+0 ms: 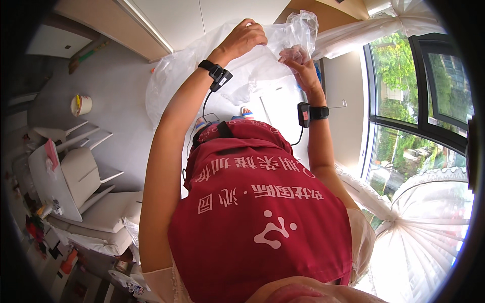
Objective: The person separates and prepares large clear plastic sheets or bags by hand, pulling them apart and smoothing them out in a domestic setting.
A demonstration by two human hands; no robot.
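Observation:
A large sheet or bag of clear plastic film hangs in front of me at arm's length, wrinkled and partly see-through. My left hand grips its upper edge with curled fingers. My right hand has bent fingers seen through the film, which bunches up above them; the film stretches between both hands. Each wrist wears a black strap with a small cabled device, the left one and the right one. Below the film, part of a sandalled foot shows past my red apron.
White cabinet fronts stand ahead. A window with gathered sheer curtains is on the right; a thin metal hook sticks out nearby. To the left are a bucket on the grey floor, chairs and a cushioned seat.

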